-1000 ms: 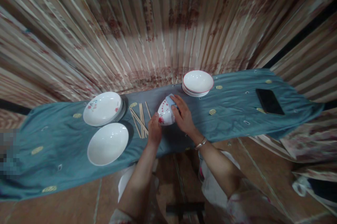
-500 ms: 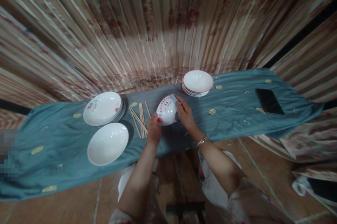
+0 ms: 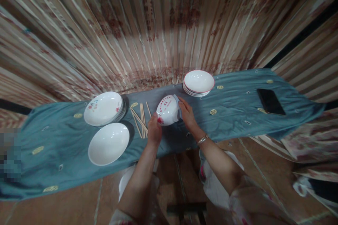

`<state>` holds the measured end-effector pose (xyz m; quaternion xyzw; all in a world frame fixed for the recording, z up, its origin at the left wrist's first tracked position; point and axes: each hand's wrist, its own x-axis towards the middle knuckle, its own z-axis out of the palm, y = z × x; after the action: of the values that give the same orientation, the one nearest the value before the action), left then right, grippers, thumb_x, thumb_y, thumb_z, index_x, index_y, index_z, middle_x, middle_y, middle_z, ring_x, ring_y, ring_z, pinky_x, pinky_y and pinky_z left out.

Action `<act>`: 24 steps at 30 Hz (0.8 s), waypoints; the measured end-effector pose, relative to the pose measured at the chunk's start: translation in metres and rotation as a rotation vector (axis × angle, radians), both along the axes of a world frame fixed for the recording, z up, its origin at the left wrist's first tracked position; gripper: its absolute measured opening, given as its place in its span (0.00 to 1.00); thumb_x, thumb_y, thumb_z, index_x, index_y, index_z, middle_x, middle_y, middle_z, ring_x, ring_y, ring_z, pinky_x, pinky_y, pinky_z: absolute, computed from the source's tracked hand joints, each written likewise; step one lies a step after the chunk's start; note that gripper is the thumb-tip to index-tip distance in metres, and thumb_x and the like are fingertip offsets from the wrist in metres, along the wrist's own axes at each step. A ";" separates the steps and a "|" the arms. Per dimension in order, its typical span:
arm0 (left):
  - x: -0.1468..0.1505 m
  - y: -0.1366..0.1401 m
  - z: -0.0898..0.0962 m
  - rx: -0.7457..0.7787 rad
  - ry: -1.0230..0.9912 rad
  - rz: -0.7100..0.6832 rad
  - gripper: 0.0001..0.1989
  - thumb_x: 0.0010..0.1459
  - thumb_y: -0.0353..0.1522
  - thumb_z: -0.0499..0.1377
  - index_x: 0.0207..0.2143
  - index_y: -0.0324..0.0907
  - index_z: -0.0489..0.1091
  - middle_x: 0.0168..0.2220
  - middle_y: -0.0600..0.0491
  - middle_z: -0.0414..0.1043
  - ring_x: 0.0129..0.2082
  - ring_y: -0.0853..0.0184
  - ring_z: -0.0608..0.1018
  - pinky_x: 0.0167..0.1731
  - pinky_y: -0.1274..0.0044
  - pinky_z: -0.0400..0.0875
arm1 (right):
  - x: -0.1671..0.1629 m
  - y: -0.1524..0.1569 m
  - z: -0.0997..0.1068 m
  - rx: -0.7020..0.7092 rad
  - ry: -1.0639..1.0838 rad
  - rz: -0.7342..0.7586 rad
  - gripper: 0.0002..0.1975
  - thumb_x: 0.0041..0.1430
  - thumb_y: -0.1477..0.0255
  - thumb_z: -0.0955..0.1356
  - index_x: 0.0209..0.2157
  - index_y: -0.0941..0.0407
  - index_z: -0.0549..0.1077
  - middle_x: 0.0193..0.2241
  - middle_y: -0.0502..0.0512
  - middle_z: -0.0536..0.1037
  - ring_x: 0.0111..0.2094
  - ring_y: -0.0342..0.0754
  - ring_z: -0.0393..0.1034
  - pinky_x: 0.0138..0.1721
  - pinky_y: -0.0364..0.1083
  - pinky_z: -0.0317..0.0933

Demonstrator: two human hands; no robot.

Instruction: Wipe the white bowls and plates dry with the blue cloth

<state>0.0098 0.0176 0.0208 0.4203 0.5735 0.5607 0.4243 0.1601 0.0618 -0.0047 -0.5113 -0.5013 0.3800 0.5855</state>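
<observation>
desk [image 3: 232,119] layout unchanged, only the stuff in hand has moved. plate stack [image 3: 102,108] on the left, white bowl [image 3: 108,144] just in front of it, red-rimmed bowl stack [image 3: 198,82] beyond the right hand: same as a second ago. delta is the printed bowl [image 3: 169,110]: tilted between both hands over mid-desk, now turned so more red print faces the camera. left hand [image 3: 154,130] grasping its near-left edge, about same spot. right hand [image 3: 188,114] has slid off the side to the right edge, grip on the cloth against the bowl. chopsticks [image 3: 142,119] left of it, untouched. blue-grey cloth [image 3: 176,98] shows only along the right edge, so my read: new section being worked; can't tell if it goes inside
</observation>
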 end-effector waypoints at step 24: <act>0.008 0.000 0.000 0.019 -0.050 -0.075 0.15 0.63 0.35 0.51 0.26 0.40 0.70 0.28 0.47 0.75 0.31 0.65 0.75 0.38 0.73 0.72 | 0.002 -0.001 0.018 0.216 -0.282 0.052 0.23 0.67 0.60 0.59 0.55 0.55 0.72 0.57 0.59 0.74 0.58 0.50 0.66 0.62 0.53 0.57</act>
<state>0.0177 0.0172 0.0208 0.4316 0.5412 0.5601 0.4552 0.1617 0.0607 0.0136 -0.4803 -0.6297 0.2634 0.5508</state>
